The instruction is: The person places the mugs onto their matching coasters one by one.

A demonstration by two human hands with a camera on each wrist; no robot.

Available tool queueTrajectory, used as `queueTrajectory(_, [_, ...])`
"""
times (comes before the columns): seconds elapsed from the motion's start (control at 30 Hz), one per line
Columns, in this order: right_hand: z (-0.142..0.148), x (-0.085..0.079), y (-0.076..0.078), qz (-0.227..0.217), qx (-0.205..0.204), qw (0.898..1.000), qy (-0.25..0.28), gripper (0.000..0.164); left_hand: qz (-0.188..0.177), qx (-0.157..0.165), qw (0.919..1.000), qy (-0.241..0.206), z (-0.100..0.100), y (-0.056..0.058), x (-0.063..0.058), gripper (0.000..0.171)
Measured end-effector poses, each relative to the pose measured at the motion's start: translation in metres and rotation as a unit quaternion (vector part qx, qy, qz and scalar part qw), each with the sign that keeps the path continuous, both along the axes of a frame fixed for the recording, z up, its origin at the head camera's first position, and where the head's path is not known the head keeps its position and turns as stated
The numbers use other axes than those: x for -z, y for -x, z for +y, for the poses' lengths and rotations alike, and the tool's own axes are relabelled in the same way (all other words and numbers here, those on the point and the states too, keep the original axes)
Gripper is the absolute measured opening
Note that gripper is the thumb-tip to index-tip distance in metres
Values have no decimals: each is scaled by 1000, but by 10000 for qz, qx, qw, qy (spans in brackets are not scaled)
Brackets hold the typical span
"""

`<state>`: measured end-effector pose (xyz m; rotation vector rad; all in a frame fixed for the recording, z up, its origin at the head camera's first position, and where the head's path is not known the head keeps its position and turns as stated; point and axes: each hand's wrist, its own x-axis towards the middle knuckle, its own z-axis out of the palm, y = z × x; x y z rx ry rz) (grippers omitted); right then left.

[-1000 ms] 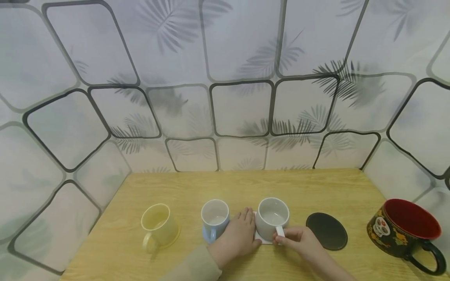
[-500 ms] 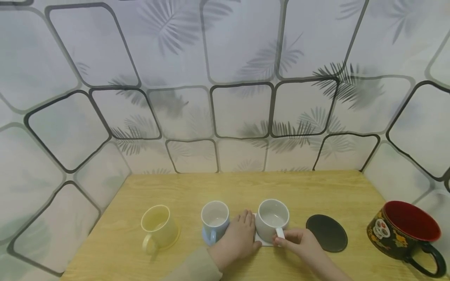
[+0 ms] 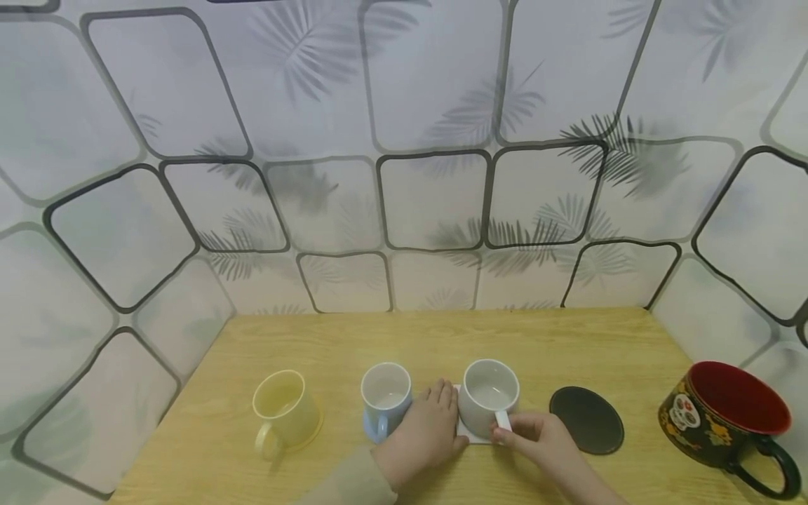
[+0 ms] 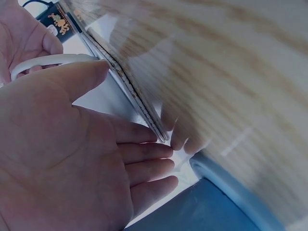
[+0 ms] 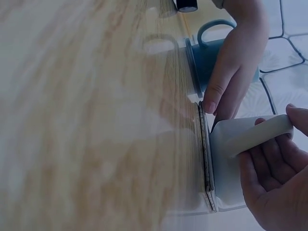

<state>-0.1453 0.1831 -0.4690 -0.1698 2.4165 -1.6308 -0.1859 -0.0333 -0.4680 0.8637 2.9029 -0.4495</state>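
A white mug (image 3: 475,410) stands upright on a white square coaster (image 3: 473,436) near the table's middle. My right hand (image 3: 546,442) pinches the mug's handle between thumb and fingers, as the right wrist view also shows. Flat and with straight fingers, my left hand (image 3: 426,431) lies at the coaster's left side; in the left wrist view its thumb and fingertips (image 4: 149,132) reach the coaster's edge. Just left of that hand stands a white-and-blue mug (image 3: 388,400) on a light blue coaster (image 3: 369,428), partly hidden by the hand.
A yellow mug (image 3: 290,414) on a yellow coaster (image 3: 318,421) stands at the left. To the right lie a black round coaster (image 3: 587,421) and a black skull-patterned mug with a red inside (image 3: 701,421). Patterned walls (image 3: 429,196) enclose the wooden table (image 3: 442,333).
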Motion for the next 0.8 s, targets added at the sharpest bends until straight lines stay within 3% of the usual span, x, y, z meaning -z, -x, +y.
queueTrajectory(0.4, [-1, -1, -3, 540, 270, 9958, -685, 17, 234, 143, 9995, 138, 0, -1, -4, 77])
queueTrajectory(0.63, [4, -1, -4, 818, 45, 9943, -683, 18, 554, 342, 9974, 308, -1, -1, -2, 74])
queueTrajectory(0.8, [8, -1, -3, 1046, 110, 9919, -708, 19, 761, 433, 9959, 224, -4, -4, -7, 67])
